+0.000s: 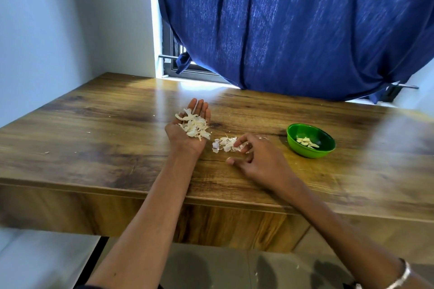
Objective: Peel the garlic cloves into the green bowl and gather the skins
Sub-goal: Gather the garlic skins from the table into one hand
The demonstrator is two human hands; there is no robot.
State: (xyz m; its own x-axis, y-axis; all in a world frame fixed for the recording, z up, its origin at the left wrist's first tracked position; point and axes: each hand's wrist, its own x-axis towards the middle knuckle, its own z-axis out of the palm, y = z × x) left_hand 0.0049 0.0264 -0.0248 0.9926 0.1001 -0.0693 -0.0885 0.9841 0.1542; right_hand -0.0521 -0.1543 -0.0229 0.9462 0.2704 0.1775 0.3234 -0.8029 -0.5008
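Observation:
My left hand (pixel 182 135) lies palm up on the wooden table (pixel 98 138), its fingers straight, carrying a heap of white garlic skins (pixel 195 125). Just right of it a smaller pile of skins (pixel 224 144) lies on the table. My right hand (pixel 258 157) is palm down beside that pile, its curled fingertips pinching some of the skins at the pile's right edge. The green bowl (pixel 311 140) stands to the right of both hands and holds several peeled garlic cloves (pixel 306 142).
A few tiny skin scraps (pixel 47 152) lie on the left part of the table. A blue curtain (pixel 293 26) hangs over the window behind the table's far edge. A white wall (pixel 47 30) closes the left side.

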